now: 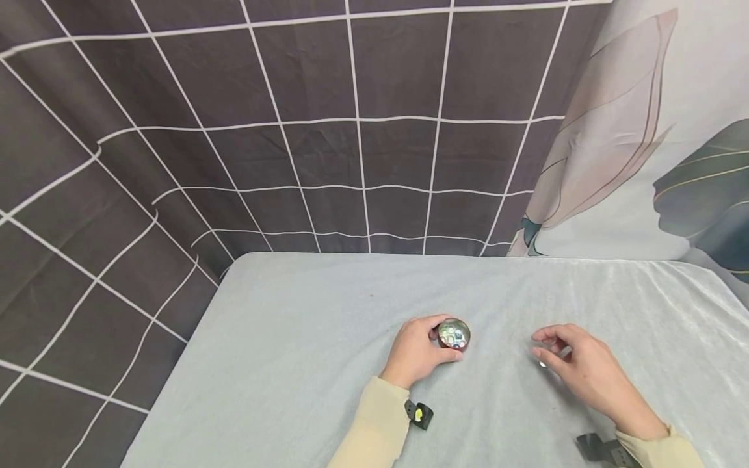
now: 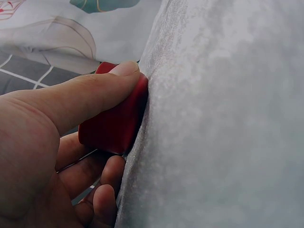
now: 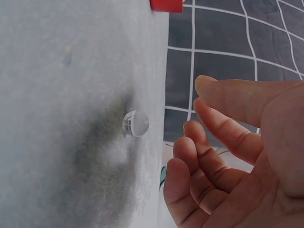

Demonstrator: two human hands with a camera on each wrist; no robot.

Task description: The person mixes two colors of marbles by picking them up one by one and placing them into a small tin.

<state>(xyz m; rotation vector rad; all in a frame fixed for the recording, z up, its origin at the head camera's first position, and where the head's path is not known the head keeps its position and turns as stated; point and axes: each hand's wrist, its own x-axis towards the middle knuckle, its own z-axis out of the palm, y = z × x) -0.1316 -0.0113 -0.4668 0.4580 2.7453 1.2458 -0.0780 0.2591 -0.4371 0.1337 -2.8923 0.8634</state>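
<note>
My left hand (image 1: 414,354) holds a small round container (image 1: 454,334) on the cloth, with the thumb and fingers about its sides. Seen from above, several shiny round pieces lie inside it. Its wall is red in the left wrist view, where the thumb presses on the red container (image 2: 111,129). To the right, my right hand (image 1: 585,369) hovers with loosely bent fingers and nothing between them. A clear glass-like bead (image 3: 137,123) rests on the cloth just beyond those fingertips, apart from them. In the head view the thumb mostly hides this bead (image 1: 543,364).
A pale grey velvety cloth (image 1: 281,364) covers the table. Dark curtains with white grid lines (image 1: 316,156) hang behind and on the left; a leaf-patterned curtain (image 1: 620,214) hangs at the back right. Each wrist wears a black strap, such as the left strap (image 1: 419,414).
</note>
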